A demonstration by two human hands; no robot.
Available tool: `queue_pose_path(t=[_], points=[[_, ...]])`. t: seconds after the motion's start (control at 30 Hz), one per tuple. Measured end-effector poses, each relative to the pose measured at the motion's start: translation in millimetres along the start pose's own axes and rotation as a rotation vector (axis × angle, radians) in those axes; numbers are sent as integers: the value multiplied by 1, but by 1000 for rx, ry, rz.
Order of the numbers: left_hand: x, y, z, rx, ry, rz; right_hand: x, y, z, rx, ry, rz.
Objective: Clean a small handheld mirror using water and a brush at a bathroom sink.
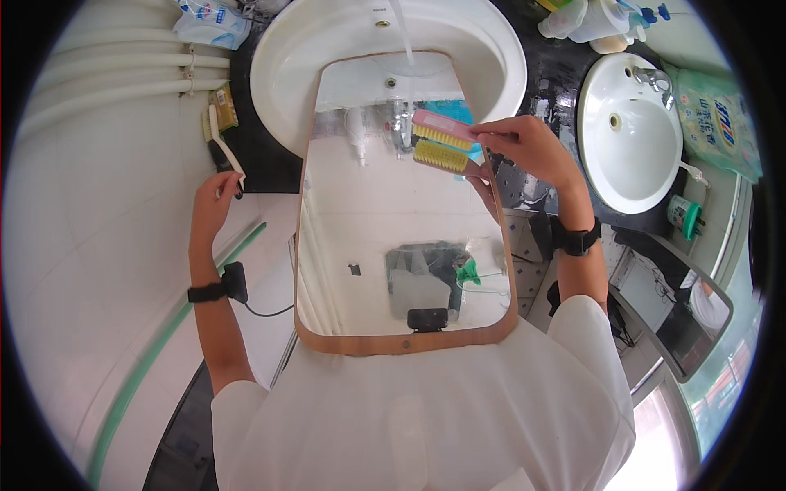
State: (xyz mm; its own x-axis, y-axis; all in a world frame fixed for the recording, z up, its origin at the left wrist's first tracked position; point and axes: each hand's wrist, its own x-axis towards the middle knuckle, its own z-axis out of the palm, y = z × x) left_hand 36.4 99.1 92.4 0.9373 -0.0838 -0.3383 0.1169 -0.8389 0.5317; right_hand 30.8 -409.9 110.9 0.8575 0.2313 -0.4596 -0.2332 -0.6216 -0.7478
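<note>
A wood-framed mirror (402,215) leans from the large white basin (279,80) against the front of my white shirt, its upper part inside the basin. Over its upper right part, my right hand (522,144) holds a pink-backed brush (442,127) by the handle; the yellow bristles face the glass, where their reflection shows. Whether the bristles touch the glass is hard to tell. My left hand (216,191) is at the black counter's left edge, its fingers closed on the handle end of a white long-handled brush (222,142). Water (402,30) streams down towards the mirror's top.
On the right stand a smaller basin (632,135) with a chrome faucet (654,80), plastic bottles (599,18), a green-white package (712,116) and a green-lidded tub (684,216). Another mirror (675,301) is at lower right. White pipes (135,64) and a pouch (212,24) are at upper left.
</note>
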Motion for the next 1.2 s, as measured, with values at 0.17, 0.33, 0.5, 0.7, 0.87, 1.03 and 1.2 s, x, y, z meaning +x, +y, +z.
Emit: queue_pose_path(t=[0.17, 0.33, 0.5, 0.7, 0.87, 1.03, 1.2], points=[[-20, 10, 5, -215, -213, -120, -1, -7, 2, -133, 3, 24], [-10, 31, 18, -295, -324, -69, -4, -23, 15, -191, 25, 122], [0, 46, 38, -465, -431, -96, -7, -17, 42, -155, 83, 172], [2, 44, 60, -644, -524, -223, -11, -15, 48, -218, 91, 144], [3, 42, 62, -717, -524, -274, -32, -46, 48, -45, -25, 191], [5, 42, 62, -705, -532, -278, -45, -61, 63, -70, -163, -70], [7, 41, 60, -656, -559, -254, -34, -45, 66, -177, -94, -127]])
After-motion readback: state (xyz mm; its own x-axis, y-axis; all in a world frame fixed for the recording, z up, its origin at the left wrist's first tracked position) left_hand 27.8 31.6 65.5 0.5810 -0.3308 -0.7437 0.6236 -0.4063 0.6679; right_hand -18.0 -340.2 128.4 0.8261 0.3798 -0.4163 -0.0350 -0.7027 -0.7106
